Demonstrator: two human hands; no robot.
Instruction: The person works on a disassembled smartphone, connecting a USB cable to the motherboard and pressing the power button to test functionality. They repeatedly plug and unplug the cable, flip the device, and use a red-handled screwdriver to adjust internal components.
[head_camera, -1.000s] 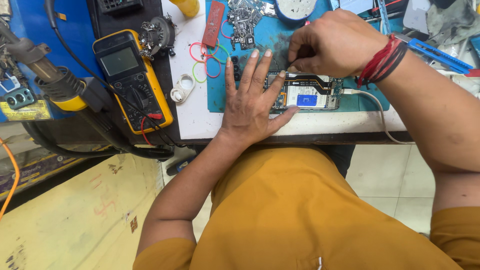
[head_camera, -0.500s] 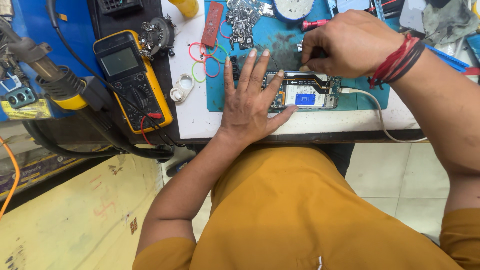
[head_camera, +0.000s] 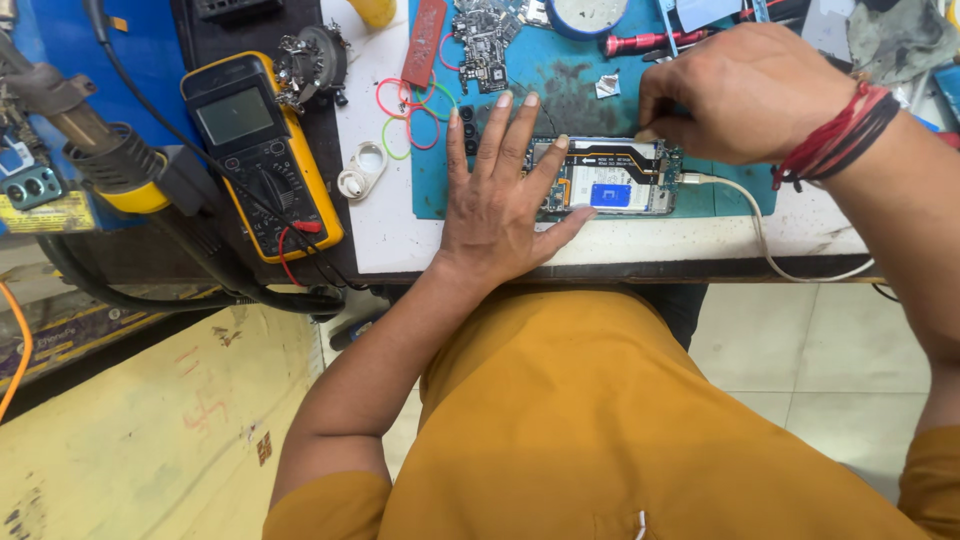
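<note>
On the blue mat (head_camera: 590, 85) near the bench's front edge, the left hand (head_camera: 495, 205), fingers spread, presses the opened phone (head_camera: 615, 178); the right hand (head_camera: 745, 90) perhaps pinches a small tool.

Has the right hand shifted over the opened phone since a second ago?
Yes. The right hand has slid rightward, from above the phone's middle to its cable end; the left hand stays pressed flat.

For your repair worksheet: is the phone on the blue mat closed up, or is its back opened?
Opened. The phone lies with its inner boards and flat cable exposed, pinned by the left hand; the right hand works at its top edge.
</note>
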